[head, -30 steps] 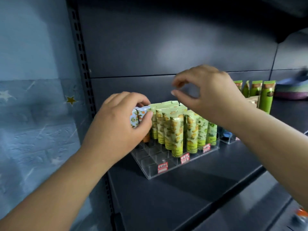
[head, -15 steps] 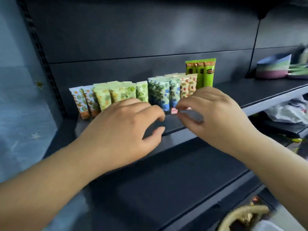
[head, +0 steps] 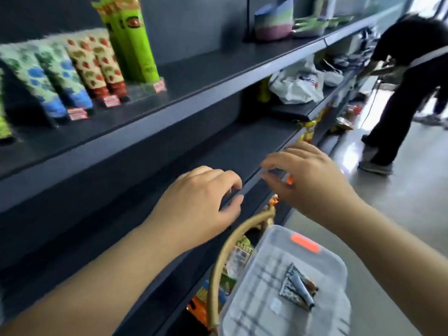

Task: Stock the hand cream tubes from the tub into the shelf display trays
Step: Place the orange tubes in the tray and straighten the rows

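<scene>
Step in hand: between placements, by my reading; both hands hang over the lower shelf [head: 242, 146] on the way down toward the tub [head: 312, 270], with nothing carried.
Left hand [head: 196, 204]: fingers loosely curled and relaxed, holding nothing, above the lower shelf's front edge.
Right hand [head: 308, 175]: fingers bent, thumb and forefinger close together; nothing visible between them, though the blur leaves a very small item uncertain.
Tub: clear plastic with an orange latch, low at the right beside a woven basket [head: 219, 270], below and in front of both hands.
Tubes in tub [head: 299, 291]: about 3 left, lying flat in a loose fan on the bottom; grey-patterned crimped ends, dark bodies, blurred.
Stocked tubes [head: 60, 76]: standing cap-down in the display trays [head: 145, 89] on the upper shelf [head: 218, 69], leaning back; blue-and-green print, then red-and-cream print, then taller bright green ones [head: 132, 40]. Small red price tags along the tray fronts.
Progress: nearly done, judging by the tub's few remaining tubes.
Next move calls for: reaching down into the tub, pinching 1 flat tube by its body, lifting it clear of the wall, then turning it cap-down for an open tray slot.
Risk: the remaining tubes overlap, so 1 may drag another.
Background: another person [head: 409, 76] bends at the far end of the aisle.
</scene>
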Demonstrator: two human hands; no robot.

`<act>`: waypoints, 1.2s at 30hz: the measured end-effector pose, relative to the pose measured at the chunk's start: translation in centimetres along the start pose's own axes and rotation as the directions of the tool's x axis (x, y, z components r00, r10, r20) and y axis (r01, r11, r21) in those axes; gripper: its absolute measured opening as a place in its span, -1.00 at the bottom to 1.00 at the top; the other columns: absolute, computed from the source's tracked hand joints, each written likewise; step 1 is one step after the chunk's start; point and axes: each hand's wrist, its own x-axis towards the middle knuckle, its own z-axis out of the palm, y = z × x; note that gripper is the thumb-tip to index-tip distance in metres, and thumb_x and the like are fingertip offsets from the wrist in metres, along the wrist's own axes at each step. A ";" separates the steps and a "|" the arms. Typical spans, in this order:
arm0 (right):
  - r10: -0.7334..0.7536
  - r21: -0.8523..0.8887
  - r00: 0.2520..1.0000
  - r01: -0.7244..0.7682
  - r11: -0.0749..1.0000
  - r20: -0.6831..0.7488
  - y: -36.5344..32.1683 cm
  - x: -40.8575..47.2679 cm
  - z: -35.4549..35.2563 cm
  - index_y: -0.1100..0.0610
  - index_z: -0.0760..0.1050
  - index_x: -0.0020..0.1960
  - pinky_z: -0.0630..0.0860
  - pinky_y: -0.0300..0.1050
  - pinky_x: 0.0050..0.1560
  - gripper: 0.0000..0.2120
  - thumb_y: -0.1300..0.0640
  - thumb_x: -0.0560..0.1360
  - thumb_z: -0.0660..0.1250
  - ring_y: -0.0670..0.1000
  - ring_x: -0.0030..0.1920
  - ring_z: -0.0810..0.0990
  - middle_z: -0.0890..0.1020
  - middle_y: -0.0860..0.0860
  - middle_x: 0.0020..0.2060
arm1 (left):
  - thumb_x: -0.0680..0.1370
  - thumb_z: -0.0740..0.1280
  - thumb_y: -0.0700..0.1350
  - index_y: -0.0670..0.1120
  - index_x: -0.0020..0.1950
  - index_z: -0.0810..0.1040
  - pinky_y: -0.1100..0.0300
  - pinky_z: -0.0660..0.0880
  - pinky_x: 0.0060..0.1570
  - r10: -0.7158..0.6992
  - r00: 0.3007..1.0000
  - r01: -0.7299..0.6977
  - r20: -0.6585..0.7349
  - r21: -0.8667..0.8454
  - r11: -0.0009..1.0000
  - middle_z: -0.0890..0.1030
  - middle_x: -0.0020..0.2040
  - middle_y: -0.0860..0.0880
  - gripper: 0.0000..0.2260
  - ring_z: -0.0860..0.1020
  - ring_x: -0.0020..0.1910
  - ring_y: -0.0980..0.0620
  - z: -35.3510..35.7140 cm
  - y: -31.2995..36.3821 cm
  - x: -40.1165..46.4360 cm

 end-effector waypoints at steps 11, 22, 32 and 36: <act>0.625 -0.251 0.763 -0.580 0.775 0.168 8.9 -15.2 6.1 0.11 0.62 -0.25 0.53 -0.23 -0.29 -0.92 0.13 0.29 0.37 0.09 -0.36 0.61 0.67 -0.02 -0.37 | 0.54 0.20 0.02 0.01 0.07 0.49 0.24 0.27 -0.14 0.126 0.904 0.045 0.409 -0.384 0.922 0.55 -0.03 0.09 -0.82 0.44 0.06 0.07 20.1 0.5 5.7; 0.915 -0.333 0.049 -0.922 0.195 0.400 11.1 -30.7 20.2 0.18 0.56 0.07 0.43 -0.03 0.04 -0.81 0.15 0.51 0.27 0.15 0.13 0.50 0.62 0.12 0.04 | 0.54 0.21 -0.07 -0.04 0.08 0.50 0.09 0.46 0.00 0.028 0.673 0.308 0.739 -0.314 0.898 0.59 0.01 -0.01 -0.84 0.50 0.04 -0.05 38.1 0.5 0.8; 0.877 -0.440 -0.169 -0.896 0.053 0.450 12.8 -42.4 32.7 0.17 0.41 0.27 0.35 -0.03 0.14 -0.64 0.16 0.49 0.26 0.19 0.23 0.42 0.49 0.16 0.24 | 0.52 0.21 -0.08 -0.05 0.06 0.51 0.07 0.46 0.07 -0.152 0.482 0.463 0.863 -0.103 0.880 0.60 0.08 -0.05 -0.83 0.50 0.11 -0.10 49.9 0.9 -7.9; 0.905 -0.387 -0.109 -0.920 0.065 0.411 12.2 -44.6 34.9 0.20 0.35 0.35 0.29 -0.10 0.19 -0.55 0.23 0.47 0.25 0.16 0.28 0.38 0.43 0.13 0.31 | 0.52 0.21 -0.09 -0.05 0.07 0.51 0.11 0.44 0.03 -0.190 0.436 0.506 0.880 -0.065 0.860 0.59 0.09 -0.04 -0.82 0.50 0.10 -0.09 51.2 1.0 -10.5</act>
